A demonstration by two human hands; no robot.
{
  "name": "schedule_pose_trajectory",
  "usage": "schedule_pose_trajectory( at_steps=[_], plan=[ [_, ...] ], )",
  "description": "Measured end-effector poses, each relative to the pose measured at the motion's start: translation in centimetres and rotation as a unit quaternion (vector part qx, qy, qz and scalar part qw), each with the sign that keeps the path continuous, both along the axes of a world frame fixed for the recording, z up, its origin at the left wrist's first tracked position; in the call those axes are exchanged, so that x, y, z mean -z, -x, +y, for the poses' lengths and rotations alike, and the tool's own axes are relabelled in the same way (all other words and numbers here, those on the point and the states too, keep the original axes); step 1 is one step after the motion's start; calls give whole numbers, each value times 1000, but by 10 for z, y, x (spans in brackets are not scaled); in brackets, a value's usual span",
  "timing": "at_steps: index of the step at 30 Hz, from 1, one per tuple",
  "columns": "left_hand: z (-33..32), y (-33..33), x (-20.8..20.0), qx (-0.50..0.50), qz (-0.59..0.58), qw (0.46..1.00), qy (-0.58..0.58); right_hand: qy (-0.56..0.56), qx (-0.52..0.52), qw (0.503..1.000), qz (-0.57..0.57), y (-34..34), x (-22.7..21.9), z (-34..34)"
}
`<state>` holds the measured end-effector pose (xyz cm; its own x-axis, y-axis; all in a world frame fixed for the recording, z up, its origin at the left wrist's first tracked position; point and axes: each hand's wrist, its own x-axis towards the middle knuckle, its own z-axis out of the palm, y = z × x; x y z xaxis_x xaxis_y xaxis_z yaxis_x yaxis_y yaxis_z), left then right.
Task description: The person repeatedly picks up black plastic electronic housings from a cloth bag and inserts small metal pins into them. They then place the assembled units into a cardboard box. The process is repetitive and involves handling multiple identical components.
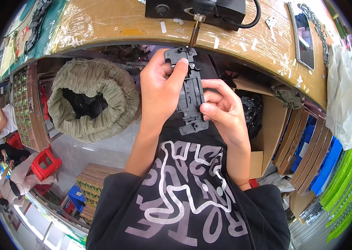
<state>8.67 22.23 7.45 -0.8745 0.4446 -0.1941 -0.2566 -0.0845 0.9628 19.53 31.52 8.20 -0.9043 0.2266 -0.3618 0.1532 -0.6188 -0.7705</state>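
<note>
Between my two hands is a long black moulded plastic part [191,91] with slots, ribs and small holes. My left hand [161,85] grips its upper end, the thumb pressed on the top face. My right hand [226,110] is closed on its right side, lower down, with thumb and fingers at the edge. A metal tool tip [194,35] points down from a dark handle and meets the part's top end, near a hole; whether it touches is hard to tell. The part is held just in front of the workbench [138,25] edge.
The tool hangs by a black box [172,10] with a cable. A phone-like device [304,41] lies on the bench's right side. An open fabric sack [117,89] of dark pieces stands left. A red stool [46,163] and seated people are further left; green strips [342,187] stand right.
</note>
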Motion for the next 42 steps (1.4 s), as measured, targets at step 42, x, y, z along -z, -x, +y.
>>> schedule_pose_trajectory(
  at_steps=[42],
  plan=[
    [-320,121,265,-68,206,717,663,-246,587,754,-162,-162,149,147]
  ],
)
